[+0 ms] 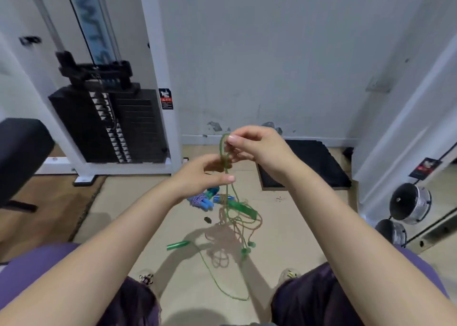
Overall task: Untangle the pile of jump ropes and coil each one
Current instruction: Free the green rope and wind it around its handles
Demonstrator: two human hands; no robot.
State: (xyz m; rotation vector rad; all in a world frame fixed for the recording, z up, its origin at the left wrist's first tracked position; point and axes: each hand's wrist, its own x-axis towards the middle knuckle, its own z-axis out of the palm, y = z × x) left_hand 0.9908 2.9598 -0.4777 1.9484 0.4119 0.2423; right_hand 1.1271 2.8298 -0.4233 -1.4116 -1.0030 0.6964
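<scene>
A thin green jump rope point(223, 150) hangs in front of me, doubled into a loop at the top. My right hand point(257, 147) pinches the top of that loop between thumb and fingers. Just below, my left hand point(205, 174) grips the same green strands. The rope runs down into a tangle with a brownish rope point(247, 224) on the floor. One green handle point(243, 208) dangles in the tangle, another green handle point(178, 245) lies on the floor. A blue-handled rope point(201, 200) lies bunched behind.
A black weight stack point(108, 125) in a white frame stands at the left, with a black padded seat point(22, 152) nearer. A black mat point(306, 165) lies at the right by the wall. Dumbbells point(409, 203) sit at the far right. My knees frame the beige floor.
</scene>
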